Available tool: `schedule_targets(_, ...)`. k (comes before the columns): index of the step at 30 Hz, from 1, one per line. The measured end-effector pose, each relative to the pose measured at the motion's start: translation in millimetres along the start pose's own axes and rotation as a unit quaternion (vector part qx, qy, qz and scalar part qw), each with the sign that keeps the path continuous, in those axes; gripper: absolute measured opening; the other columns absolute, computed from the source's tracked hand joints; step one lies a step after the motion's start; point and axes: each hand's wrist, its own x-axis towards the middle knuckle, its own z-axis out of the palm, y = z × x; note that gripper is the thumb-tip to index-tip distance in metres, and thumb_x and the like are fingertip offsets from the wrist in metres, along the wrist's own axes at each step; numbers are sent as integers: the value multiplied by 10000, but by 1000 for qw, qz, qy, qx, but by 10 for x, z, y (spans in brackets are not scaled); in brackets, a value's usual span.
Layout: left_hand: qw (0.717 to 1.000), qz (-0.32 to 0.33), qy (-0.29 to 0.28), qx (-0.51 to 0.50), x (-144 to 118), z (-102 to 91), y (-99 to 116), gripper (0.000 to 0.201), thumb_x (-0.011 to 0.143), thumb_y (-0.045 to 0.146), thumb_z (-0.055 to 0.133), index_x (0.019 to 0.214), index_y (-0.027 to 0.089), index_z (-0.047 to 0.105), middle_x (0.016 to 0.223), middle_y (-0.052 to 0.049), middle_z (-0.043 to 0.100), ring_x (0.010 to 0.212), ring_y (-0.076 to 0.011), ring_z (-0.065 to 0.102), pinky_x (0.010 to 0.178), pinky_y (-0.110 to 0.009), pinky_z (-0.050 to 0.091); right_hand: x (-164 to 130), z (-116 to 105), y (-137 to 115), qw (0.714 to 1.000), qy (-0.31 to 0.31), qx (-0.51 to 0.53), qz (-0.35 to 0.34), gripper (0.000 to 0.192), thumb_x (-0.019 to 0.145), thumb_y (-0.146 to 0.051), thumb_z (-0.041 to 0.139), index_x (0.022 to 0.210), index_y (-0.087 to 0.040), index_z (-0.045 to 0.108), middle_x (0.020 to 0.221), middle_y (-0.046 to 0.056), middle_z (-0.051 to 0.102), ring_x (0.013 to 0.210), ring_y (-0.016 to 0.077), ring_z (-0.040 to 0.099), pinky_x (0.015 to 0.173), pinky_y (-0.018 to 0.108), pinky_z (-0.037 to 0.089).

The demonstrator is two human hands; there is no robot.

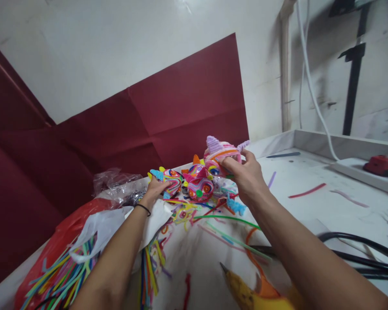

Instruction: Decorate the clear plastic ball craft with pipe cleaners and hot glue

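My right hand (245, 170) is closed around a pink-striped animal head made of pipe cleaners (222, 148), which has lilac pointed ears. It is held up above the others, thumb on the near side. My left hand (155, 190) grips a second pipe-cleaner animal head (173, 181) with a light blue ear, thumb across its front and fingers mostly hidden. Between my hands sits a magenta-eared head (199, 187) with a green nose, and behind it one with an orange ear (196, 160). A loose light blue pipe-cleaner piece (236, 206) lies below my right hand.
Pipe cleaners spill from a red bag (60, 230) at left. A yellow object with a dark pointed tip (242, 288) and an orange handle (267, 286) lie in front. Black cables (362, 256) and a white power strip (355, 170) are at right. Maroon card (194, 99) stands behind.
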Motion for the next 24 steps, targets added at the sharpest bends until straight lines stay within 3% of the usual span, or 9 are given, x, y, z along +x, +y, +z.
schedule_targets(6,997,-20,5,-76,42,-198,271,592,575,369,836,1034,200,503,914,-57,716,770,-226,711,698,-367,601,-5,-1,2,1000,-3,-11,-13,653,552,-384,769,1164,-227,601,956,22,693,870,261,675,805,450,585)
schedule_targets(11,998,-3,8,-64,171,-377,414,615,578,360,838,1081,193,526,984,-72,715,848,-245,718,769,-392,603,26,-15,51,1000,-11,-4,-21,672,561,-391,766,1189,-232,586,955,16,692,853,251,680,800,441,584)
schedule_targets(16,996,11,-82,-15,201,-516,472,663,525,322,860,1114,185,586,991,-67,736,870,-255,725,756,-359,605,40,-23,64,1000,-12,3,-16,700,556,-391,771,1209,-228,580,964,17,693,836,246,682,794,432,587)
schedule_targets(21,983,5,-171,66,217,-447,380,663,391,219,889,1017,184,673,840,-31,755,726,-240,719,638,-299,581,9,-4,-7,1000,3,-12,1,714,554,-404,774,1216,-217,582,963,23,692,847,252,682,800,442,589)
schedule_targets(24,982,30,-168,87,245,-327,267,742,323,165,886,1042,188,704,795,-34,758,688,-262,714,627,-321,573,11,-4,-19,1000,10,-15,1,711,551,-400,774,1215,-224,587,963,18,691,857,253,680,797,439,592)
